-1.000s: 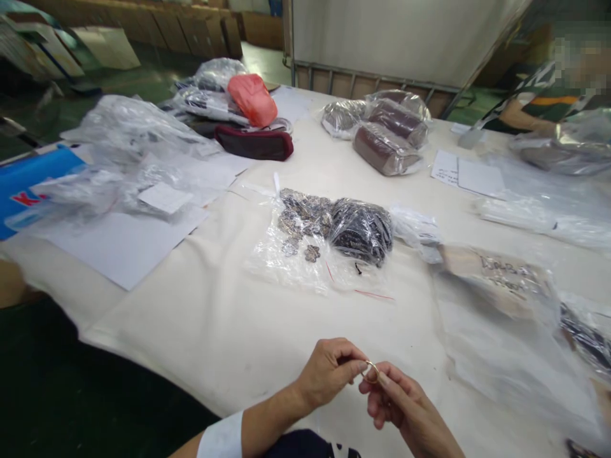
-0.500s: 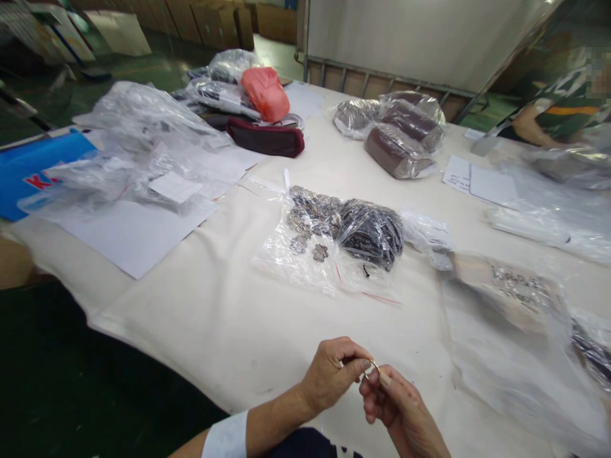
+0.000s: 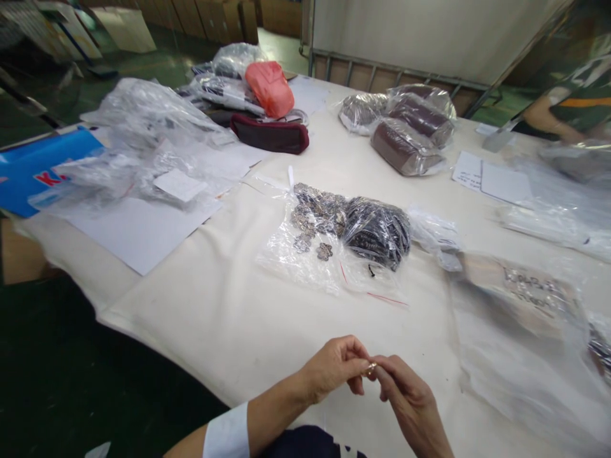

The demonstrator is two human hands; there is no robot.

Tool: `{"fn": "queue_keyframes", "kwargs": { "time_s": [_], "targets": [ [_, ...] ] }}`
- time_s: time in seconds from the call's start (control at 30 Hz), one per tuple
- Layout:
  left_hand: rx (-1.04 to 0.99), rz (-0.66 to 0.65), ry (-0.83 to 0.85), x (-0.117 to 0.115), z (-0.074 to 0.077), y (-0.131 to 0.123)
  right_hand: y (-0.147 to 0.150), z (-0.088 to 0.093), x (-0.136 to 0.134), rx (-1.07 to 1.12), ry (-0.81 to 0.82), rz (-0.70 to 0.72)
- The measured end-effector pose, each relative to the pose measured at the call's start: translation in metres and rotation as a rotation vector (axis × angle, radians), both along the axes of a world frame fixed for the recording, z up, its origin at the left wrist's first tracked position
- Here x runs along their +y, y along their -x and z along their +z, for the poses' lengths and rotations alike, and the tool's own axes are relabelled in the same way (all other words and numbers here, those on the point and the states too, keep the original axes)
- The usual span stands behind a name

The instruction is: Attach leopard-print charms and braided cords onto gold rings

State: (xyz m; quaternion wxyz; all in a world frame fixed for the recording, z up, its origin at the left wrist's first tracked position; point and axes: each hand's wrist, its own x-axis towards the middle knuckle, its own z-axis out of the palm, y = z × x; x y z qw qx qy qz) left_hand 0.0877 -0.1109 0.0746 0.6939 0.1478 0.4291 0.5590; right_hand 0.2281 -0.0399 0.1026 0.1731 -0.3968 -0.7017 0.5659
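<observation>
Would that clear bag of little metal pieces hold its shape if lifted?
Probably not: the clear bag lies crumpled and thin, so it would likely sag. The loose metal pieces inside would probably shift to the low end and feel heavy for its size.

A packing workshop: bagged goods (image 3: 377, 232) cover a cloth-covered table (image 3: 229, 318).
</observation>
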Motion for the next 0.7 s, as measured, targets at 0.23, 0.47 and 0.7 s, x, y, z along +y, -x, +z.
{"fn": "queue_keyframes", "kwargs": {
  "time_s": [0.23, 0.47, 0.7],
  "targets": [
    [0.572, 0.079, -0.106, -0.01, 0.0, 0.002, 0.004, 0.003, -0.003, -0.11, 0.222, -0.063],
    [0.577, -0.006, -0.147, -0.014, -0.01, 0.001, -0.003, -0.007, -0.008, 0.005, 0.777, -0.085],
    [0.483, -0.023, -0.057, -0.011, -0.023, -0.002, -0.004, -0.025, -0.011, -0.006, 0.673, -0.159]
  ]
}}
